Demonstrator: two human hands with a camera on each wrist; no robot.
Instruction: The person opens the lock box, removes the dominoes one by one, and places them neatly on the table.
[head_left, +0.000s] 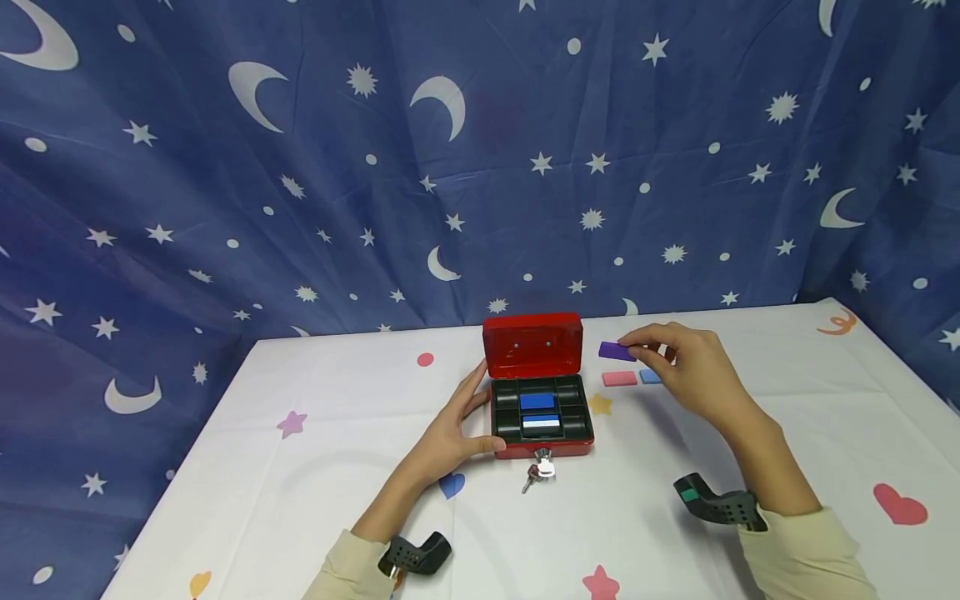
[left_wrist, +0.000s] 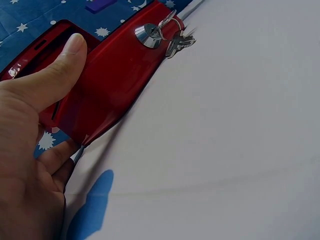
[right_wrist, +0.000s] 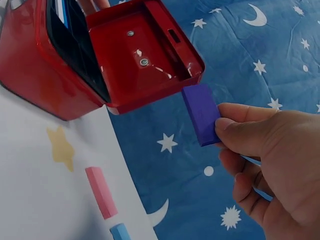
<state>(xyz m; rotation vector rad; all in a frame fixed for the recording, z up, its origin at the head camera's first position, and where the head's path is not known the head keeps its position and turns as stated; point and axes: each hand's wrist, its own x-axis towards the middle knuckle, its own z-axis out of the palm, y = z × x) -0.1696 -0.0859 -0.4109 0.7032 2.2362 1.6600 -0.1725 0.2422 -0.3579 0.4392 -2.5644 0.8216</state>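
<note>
Two hands work at one red box (head_left: 566,449), its one lid (head_left: 533,346) standing up along the far side. The left hand (head_left: 442,433) is spread along the box's left side, thumb at the near left corner, fingers reaching far toward the lid, touching rather than wrapped around. The right hand (head_left: 693,375) pinches one purple block (head_left: 615,351) between thumb and fingertips, held above the table to the right of the lid.

Two blue blocks (head_left: 537,402) sit in the middle column of the black tray (head_left: 507,423), one far, one near; the near one shows a white band. On the table, right of the box, lie one pink block (head_left: 618,379) and, just right of it, one light blue block (head_left: 648,377), partly covered by the right hand in the head view. At the lock on the near side hang keys (head_left: 531,476); how many, I cannot tell. The white tablecloth (head_left: 360,475) bears printed shapes, including one yellow star (head_left: 600,404) beside the box. A dark blue curtain (head_left: 495,167) hangs beyond the far edge
</note>
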